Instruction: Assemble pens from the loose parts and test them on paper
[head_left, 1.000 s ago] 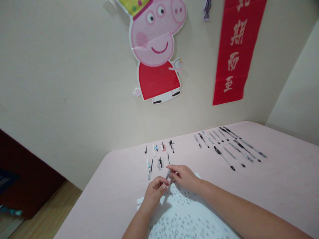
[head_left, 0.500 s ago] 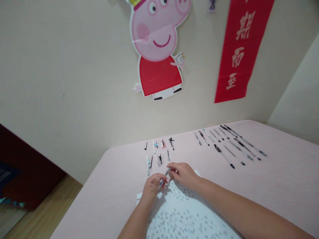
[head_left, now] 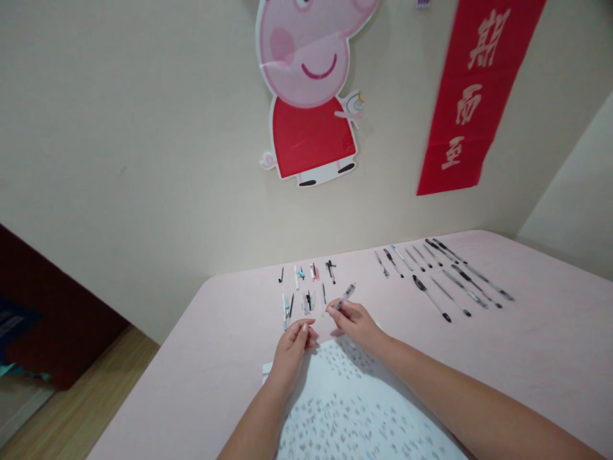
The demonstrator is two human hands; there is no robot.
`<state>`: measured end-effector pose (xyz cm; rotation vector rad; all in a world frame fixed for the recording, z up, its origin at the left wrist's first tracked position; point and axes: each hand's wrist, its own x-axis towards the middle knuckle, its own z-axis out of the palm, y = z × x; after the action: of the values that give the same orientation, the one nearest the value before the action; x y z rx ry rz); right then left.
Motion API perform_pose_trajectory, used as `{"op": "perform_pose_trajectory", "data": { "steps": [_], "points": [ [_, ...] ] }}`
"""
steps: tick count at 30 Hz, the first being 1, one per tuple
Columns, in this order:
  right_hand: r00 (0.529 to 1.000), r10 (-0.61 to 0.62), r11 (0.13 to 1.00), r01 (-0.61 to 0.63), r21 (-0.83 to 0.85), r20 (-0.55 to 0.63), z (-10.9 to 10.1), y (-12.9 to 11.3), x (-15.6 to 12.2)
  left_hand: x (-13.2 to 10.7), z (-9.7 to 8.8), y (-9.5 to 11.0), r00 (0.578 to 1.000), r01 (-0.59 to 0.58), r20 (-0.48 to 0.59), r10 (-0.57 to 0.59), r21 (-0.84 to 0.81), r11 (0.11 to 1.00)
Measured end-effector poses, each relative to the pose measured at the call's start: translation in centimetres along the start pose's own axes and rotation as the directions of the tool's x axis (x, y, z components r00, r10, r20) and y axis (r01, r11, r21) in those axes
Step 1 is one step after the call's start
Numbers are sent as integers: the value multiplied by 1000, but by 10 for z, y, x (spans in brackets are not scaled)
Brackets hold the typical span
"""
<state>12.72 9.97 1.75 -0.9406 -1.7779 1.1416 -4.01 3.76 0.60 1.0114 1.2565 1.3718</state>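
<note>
My right hand (head_left: pixel 357 321) grips a clear pen barrel (head_left: pixel 345 294) by its lower end, and the barrel points up and to the right above the table. My left hand (head_left: pixel 293 342) hovers just to its left with fingertips pinched together; nothing shows between them. Both hands are over the far edge of a white printed sheet (head_left: pixel 349 409). Right behind the hands lies a cluster of small pen parts (head_left: pixel 306 289) in two short rows.
The pink table (head_left: pixel 527 358) carries a row of several assembled pens (head_left: pixel 445 276) at the back right. A cartoon pig cutout (head_left: pixel 311 96) and a red banner (head_left: pixel 474 96) hang on the wall. Wooden floor (head_left: pixel 71 421) lies beyond the table's left edge.
Both hands held the pen together before. Now they are apart: my right hand has lifted the barrel up and right, my left hand has let go of it.
</note>
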Motion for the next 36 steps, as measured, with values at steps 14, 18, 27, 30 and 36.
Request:
{"op": "perform_pose_trajectory", "data": {
  "steps": [14, 18, 27, 30, 36],
  "points": [
    [923, 128, 980, -175, 97, 363, 22, 1, -24, 5, -2, -9, 997, -79, 28, 76, 162, 984],
    [937, 127, 992, -117, -51, 325, 24, 7, -26, 5, -2, -9, 997, -75, 33, 70, 145, 987],
    [962, -3, 978, 59, -198, 272, 27, -1, -33, 3, -1, -8, 997, -78, 39, 73, 149, 986],
    [961, -16, 974, 77, -212, 276, 27, -2, -33, 3, -1, -8, 997, -78, 33, 74, 150, 986],
    [955, -69, 966, 136, -219, 290, 26, 0, -34, 3, -2, -8, 996, -81, 41, 75, 153, 985]
  ]
}}
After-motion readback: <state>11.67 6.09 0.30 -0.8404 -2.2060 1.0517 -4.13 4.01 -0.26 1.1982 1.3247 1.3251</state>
